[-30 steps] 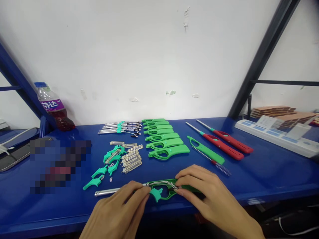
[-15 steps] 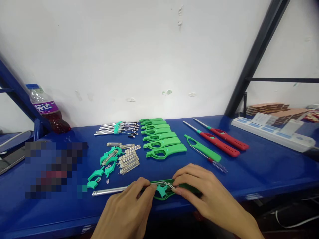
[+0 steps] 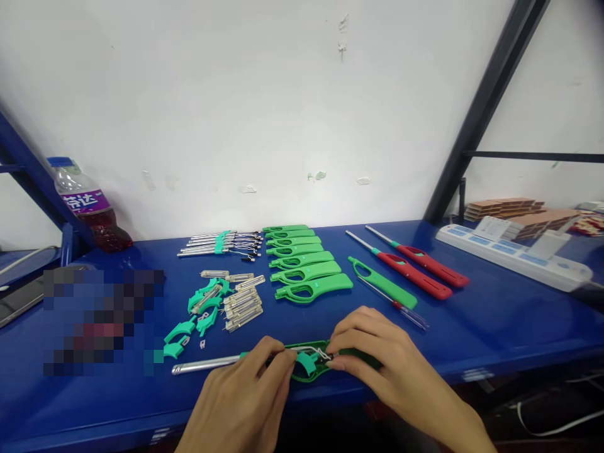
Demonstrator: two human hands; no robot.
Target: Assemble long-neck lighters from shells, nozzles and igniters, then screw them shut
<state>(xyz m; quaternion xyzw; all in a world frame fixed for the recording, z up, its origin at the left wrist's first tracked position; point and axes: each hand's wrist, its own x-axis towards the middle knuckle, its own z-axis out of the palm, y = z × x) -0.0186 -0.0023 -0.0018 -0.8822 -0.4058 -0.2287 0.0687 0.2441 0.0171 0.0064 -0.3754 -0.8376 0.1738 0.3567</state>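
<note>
Near the front edge of the blue table [image 3: 495, 327] lies an open green lighter shell [image 3: 311, 371] with a metal tube [image 3: 207, 363] sticking out to the left. My left hand [image 3: 245, 396] pinches a teal trigger piece [image 3: 306, 361] and presses it into the shell. Over the shell's right end, my right hand [image 3: 372, 355] holds the handle down with curled fingers. Thin white wires [image 3: 315, 351] run across the shell between the two hands.
Behind lie a row of green shell halves [image 3: 302, 261], teal triggers [image 3: 198, 308], small metal parts [image 3: 243, 305], metal tubes with wires [image 3: 219, 244], one green lighter half [image 3: 382, 283] and two red lighters [image 3: 419, 267]. A bottle [image 3: 89, 211] stands far left, a power strip [image 3: 514, 257] far right.
The teal trigger piece has gone from just outside the shell into its opening. My left hand has shifted slightly right with it. The right hand has stayed on the shell.
</note>
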